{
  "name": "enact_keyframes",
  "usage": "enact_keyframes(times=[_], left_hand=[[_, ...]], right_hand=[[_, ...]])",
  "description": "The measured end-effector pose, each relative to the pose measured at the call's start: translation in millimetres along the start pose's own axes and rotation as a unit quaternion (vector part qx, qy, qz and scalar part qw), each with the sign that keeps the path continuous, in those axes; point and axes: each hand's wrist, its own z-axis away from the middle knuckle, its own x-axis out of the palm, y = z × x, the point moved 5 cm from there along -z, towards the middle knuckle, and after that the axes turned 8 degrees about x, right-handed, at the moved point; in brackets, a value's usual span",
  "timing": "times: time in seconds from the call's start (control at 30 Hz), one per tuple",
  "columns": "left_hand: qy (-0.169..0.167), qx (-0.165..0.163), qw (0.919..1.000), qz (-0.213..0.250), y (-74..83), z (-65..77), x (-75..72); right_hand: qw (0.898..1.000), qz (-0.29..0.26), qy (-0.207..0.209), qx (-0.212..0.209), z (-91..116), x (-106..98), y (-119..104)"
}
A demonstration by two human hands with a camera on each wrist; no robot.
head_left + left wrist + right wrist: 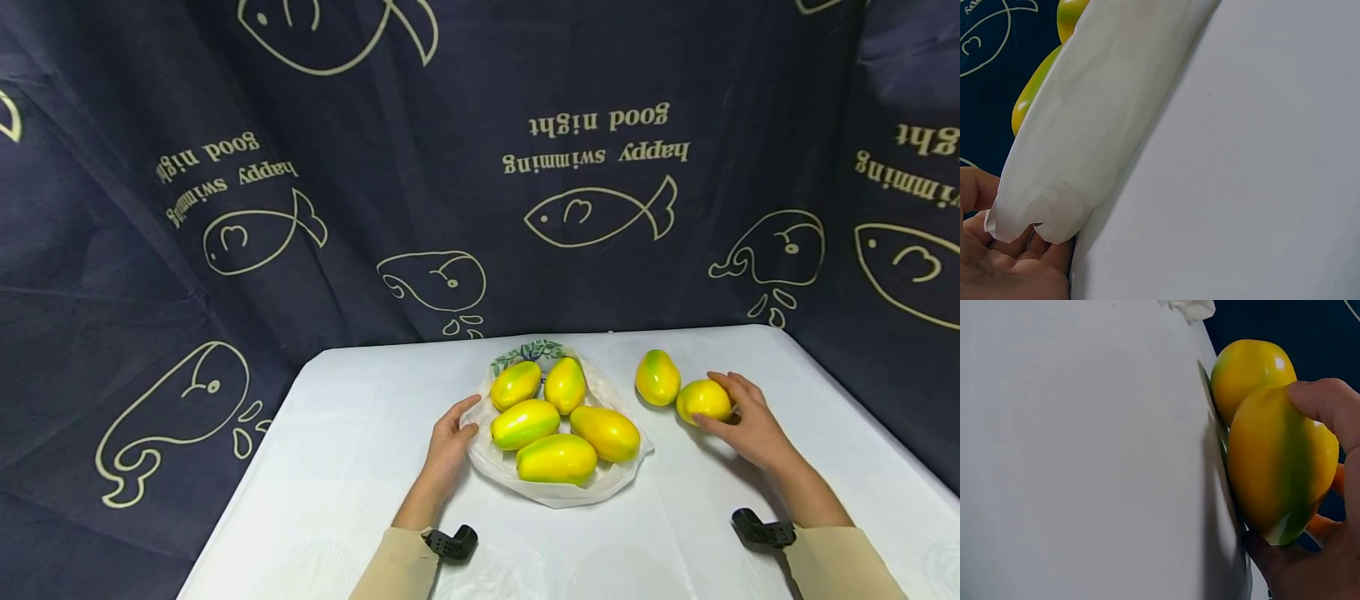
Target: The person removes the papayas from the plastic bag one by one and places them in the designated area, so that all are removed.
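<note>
A white bag with a green leafy print lies spread, with several yellow-green papayas on it. At its left rim, my left hand holds the bag's edge; the left wrist view shows the crumpled edge of the bag between the fingers of the hand. On the right, my right hand grips a single papaya, thumb on one side and fingers round the other. Right behind it sits another papaya, partly covered in the right wrist view by the held papaya.
A white-covered table carries everything. Dark blue curtains with fish and whale drawings rise along its back and sides. Each wrist wears a black strap device.
</note>
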Motion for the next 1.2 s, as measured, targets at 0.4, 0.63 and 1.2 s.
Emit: enact_keyframes(times=[0.4,0.63,1.2], left_hand=[[-0.003,0.0,1.0,0.007,-2.8,-1.3,0.0],[-0.004,0.001,1.0,0.001,-0.9,-0.5,0.2],[-0.01,0.002,0.9999,-0.002,-1.9,-1.4,0.0]], right_hand=[[1.0,-0.009,0.009,-0.011,1.2,-1.0,-1.0],[0.999,-0.026,0.015,-0.027,0.6,0.1,-4.3],[0.998,-0.06,0.019,-0.018,-0.6,-0.6,-6.4]])
